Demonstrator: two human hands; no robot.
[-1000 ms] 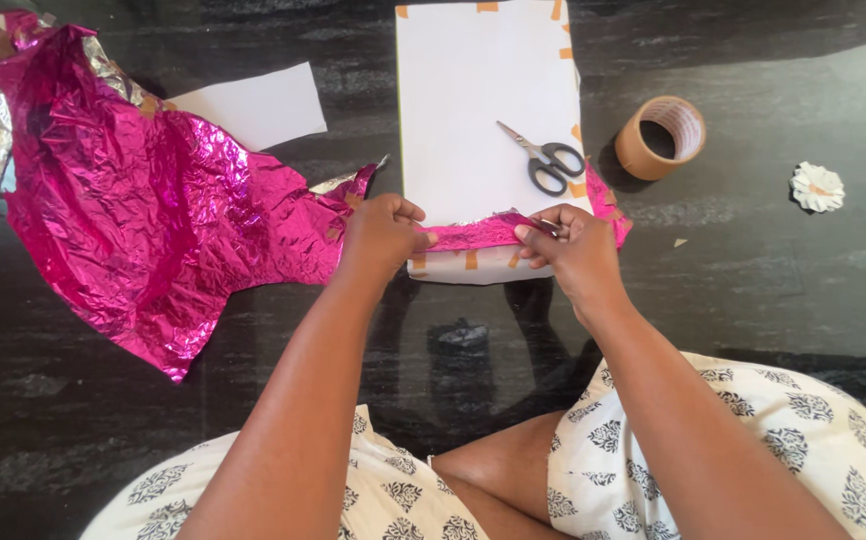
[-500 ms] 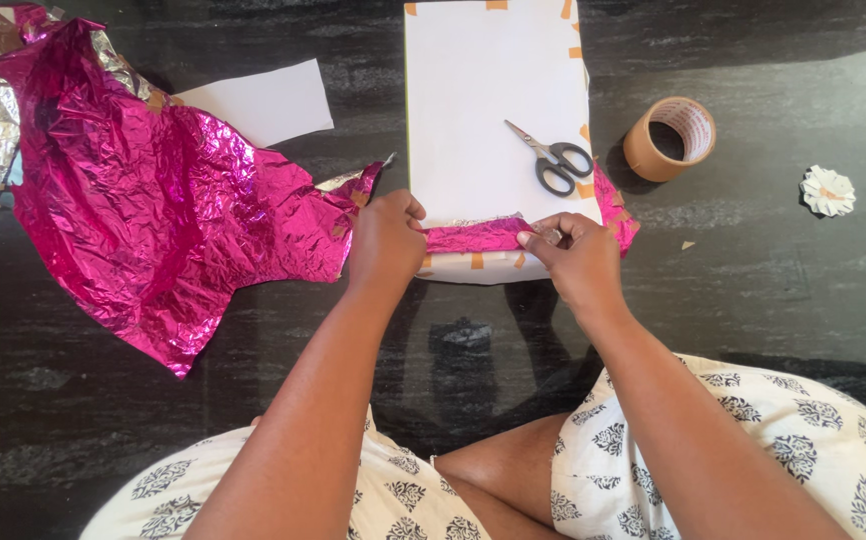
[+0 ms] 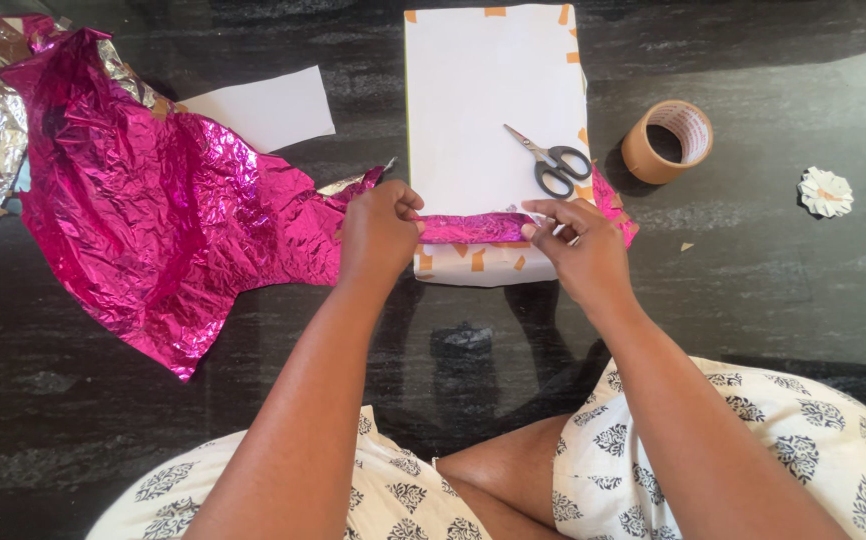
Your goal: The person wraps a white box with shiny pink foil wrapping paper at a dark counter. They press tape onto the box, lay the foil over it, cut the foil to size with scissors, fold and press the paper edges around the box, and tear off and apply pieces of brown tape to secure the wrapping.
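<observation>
Seen from the head camera, the left hand [image 3: 381, 232] and the right hand [image 3: 581, 250] meet over the near edge of a white paper-covered box [image 3: 493, 110] lying on a dark marbled floor [image 3: 753, 300]. Between them runs a narrow strip of pink foil [image 3: 473, 228], stretched flat across the box just above its near edge; each grip is closed on one end of it, the left pinching the strip where it joins the large crumpled pink foil sheet [image 3: 153, 210], the right pinching the other end with thumb and fingertips [image 3: 538, 212]. Small orange tape pieces [image 3: 473, 252] dot the box's rim below the strip. Scissors [image 3: 551, 160] rest on the box just beyond the right hand. A brown tape roll [image 3: 667, 140] stands right of the box, a white paper flower [image 3: 825, 191] farther right, and a loose white sheet [image 3: 263, 105] lies left of the box.
</observation>
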